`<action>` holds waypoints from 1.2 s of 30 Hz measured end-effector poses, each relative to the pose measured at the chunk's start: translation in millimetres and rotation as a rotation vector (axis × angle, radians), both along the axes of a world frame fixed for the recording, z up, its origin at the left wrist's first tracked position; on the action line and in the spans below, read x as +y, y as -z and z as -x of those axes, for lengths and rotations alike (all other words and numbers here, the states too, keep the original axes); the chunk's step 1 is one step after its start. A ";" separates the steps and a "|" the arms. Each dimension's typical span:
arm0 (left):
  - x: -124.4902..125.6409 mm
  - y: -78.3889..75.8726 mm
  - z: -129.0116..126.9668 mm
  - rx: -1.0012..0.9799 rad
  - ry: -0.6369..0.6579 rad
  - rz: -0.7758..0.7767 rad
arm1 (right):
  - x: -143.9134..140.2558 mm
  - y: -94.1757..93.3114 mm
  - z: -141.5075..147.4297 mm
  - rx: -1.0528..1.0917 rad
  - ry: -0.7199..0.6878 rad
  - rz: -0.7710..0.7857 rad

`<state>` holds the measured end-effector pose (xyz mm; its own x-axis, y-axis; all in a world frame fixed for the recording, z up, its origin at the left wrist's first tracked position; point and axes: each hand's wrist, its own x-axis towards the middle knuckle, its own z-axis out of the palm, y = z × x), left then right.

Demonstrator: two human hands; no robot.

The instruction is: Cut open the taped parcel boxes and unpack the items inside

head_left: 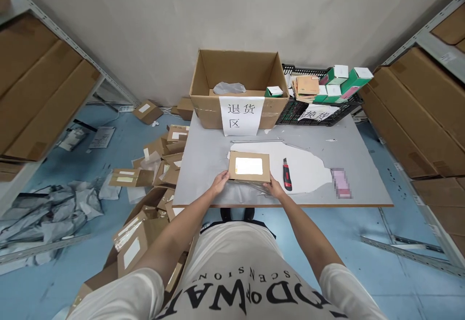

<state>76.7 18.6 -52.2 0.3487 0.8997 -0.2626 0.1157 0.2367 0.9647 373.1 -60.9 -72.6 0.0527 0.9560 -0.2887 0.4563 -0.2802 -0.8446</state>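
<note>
A small brown cardboard box (249, 177) with a white label on top is between my hands, at the near part of the grey table. My left hand (220, 182) grips its left side near the front corner. At the front right corner my right hand (275, 187) closes on the same box. The underside of the box and some of my fingertips are hidden. Just right of it lies a red and black utility knife (286, 175) on a white sheet (308, 165).
A large open carton (205, 112) with a paper sign stands at the table's back. Beside it, a black crate (348, 113) holds green-and-white boxes (356, 80). A pixelated pink item (341, 183) lies at right. Discarded boxes (145, 242) crowd the floor at left; loaded shelves flank both sides.
</note>
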 end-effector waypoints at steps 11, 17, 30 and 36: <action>2.3 -5.7 3.9 -0.082 0.109 0.017 | -3.1 -2.7 5.4 -0.023 0.019 0.008; 0.5 -12.0 -0.2 -0.102 0.064 -0.032 | 6.3 -24.8 4.4 -0.055 0.053 -0.011; 60.6 -36.8 -9.1 0.116 -0.047 0.062 | 75.7 -94.4 -11.7 0.253 0.181 0.274; 59.7 -25.0 -11.5 0.157 -0.050 0.165 | 73.2 -86.2 -3.2 0.280 0.213 0.386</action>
